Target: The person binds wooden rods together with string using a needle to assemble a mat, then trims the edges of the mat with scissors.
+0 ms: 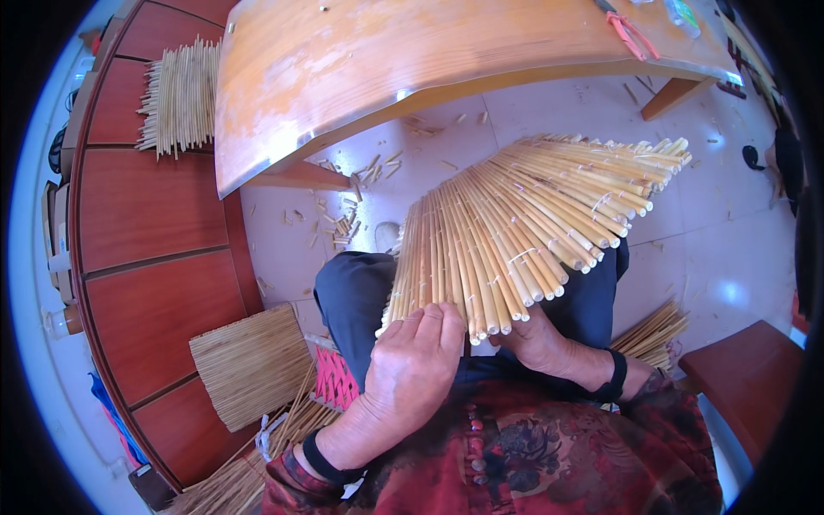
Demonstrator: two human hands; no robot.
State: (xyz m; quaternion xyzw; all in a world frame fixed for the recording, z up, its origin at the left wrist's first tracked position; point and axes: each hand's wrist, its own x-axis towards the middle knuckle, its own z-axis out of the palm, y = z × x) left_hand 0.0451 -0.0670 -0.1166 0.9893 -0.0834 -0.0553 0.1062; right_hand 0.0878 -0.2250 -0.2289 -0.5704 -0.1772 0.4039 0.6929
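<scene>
A mat of straw-coloured reed stalks (481, 249), tied side by side with thin pale thread, lies over my lap and fans out toward the upper right. The cut ends of its stalks face me along the near edge. My left hand (418, 352) is closed on that edge at its left end, with bent fingers over the stalk ends. Under the same edge, a little to the right, sits my right hand (536, 343). The mat hides most of its fingers, so their grip cannot be made out.
Ahead stands a wooden table (360, 51) with red-handled pliers (631, 34). A reed bundle (180, 99) lies on the red-brown cabinet (154, 206) at left, near a finished-looking mat (249, 360). Cut reed bits (343, 225) litter the floor. More stalks (652, 335) and a brown stool (747, 386) are at right.
</scene>
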